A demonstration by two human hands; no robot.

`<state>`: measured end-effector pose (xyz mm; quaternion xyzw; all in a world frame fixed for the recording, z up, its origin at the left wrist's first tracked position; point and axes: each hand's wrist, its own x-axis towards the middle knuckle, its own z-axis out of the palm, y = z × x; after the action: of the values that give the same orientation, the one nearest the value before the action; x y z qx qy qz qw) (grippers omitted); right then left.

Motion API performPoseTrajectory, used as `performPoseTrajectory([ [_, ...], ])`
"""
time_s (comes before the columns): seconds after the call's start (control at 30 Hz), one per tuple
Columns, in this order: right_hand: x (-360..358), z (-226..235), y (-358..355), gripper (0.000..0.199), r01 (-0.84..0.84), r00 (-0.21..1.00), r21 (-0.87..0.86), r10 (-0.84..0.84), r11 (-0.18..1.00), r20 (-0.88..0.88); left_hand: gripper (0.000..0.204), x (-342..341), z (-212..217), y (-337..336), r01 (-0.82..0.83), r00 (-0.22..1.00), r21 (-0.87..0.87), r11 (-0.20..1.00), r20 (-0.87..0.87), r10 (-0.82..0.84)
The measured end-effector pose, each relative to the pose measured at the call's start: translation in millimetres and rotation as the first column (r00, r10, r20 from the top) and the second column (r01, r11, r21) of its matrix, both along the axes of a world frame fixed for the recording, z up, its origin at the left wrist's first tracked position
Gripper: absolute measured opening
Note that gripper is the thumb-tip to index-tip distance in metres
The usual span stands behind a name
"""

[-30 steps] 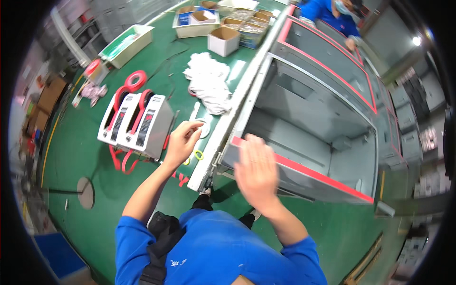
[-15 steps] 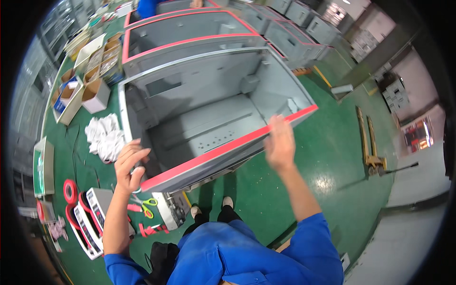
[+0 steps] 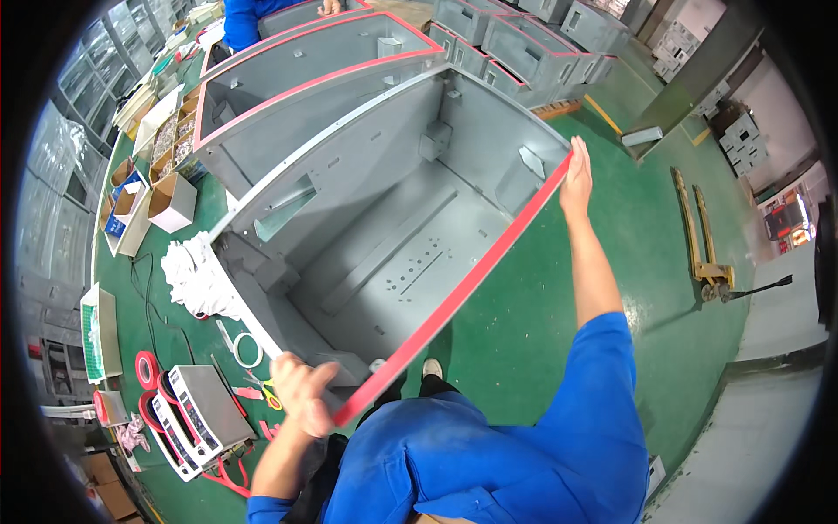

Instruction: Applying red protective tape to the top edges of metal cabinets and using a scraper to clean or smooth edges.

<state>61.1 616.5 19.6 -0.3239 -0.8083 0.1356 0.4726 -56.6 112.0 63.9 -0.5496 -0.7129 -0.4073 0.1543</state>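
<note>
So your main landmark here is the open grey metal box point(image 3: 375, 175), lying right in front of you, between your two hands and forward of the line joining them. Its long axis runs on a slant, near-left end to far-right end, same way as the red strip point(image 3: 463, 290) on its near edge.

Your left hand point(image 3: 303, 397) is at the box's near-left corner, thumb and fingers spread astride it; it's blurry, so I can't tell if you're actually gripping. Your right hand point(image 3: 576, 183) is up at the far-right end of the red edge, fingers pretty straight against that corner, and I can't tell whether the thumb is clamping.

From your left hand the box stretches forward and right; from your right it's all off to the left. Left hand sits at the end closer to your body, right arm's the one reaching. White cloth point(image 3: 201, 278) is beside the box's left side, another red-rimmed cabinet point(image 3: 314, 122) just behind it.
</note>
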Motion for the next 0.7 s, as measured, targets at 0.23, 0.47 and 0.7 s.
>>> performPoseTrajectory([
  [0.23,8.1,6.4,-32.5,0.046,-0.071,0.997,-0.097,0.069,0.993,-0.023,0.04,75.7,12.3,40.2,0.037,0.999,-0.119,0.992,-0.012,-0.038],
  [0.47,72.4,14.4,-319.9,0.041,-0.426,0.905,0.127,0.422,0.896,0.059,0.078,-30.6,21.6,4.5,0.266,0.918,-0.226,0.937,-0.238,-0.318],
  [0.7,89.3,-56.9,-514.4,0.036,-0.507,0.857,-0.005,0.504,0.862,-0.103,0.052,-118.1,24.0,0.2,0.365,0.839,-0.49,0.792,-0.197,-0.508],
])
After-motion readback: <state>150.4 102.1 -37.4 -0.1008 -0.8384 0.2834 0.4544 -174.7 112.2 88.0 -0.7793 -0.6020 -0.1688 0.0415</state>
